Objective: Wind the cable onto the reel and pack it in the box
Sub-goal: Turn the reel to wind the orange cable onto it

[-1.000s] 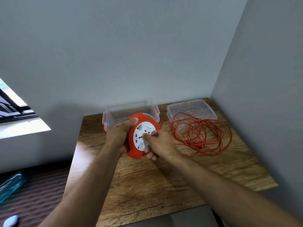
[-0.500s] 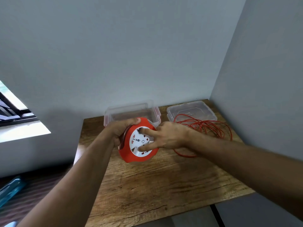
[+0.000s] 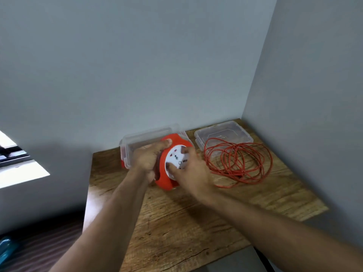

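Since half a second earlier, the right hand [image 3: 191, 173] had swung from reaching across the white socket face to pressing on it from the 5 o'clock side, fingers curled on the disc. Gripping the red rim, the left hand [image 3: 146, 160] held the reel [image 3: 167, 177] tilted above the wooden table [image 3: 176, 228]. At 3 o'clock from the reel, the red cable [image 3: 238, 161] lay in loose loops, overlapping the clear lid [image 3: 224, 132]. Behind the reel, at 11 o'clock, stood the open clear box [image 3: 137, 140].

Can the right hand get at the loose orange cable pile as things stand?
Probably yes: the loose orange cable pile lies uncovered on the wooden table, just beside the right hand. That hand would first have to leave the orange-and-white cable reel.
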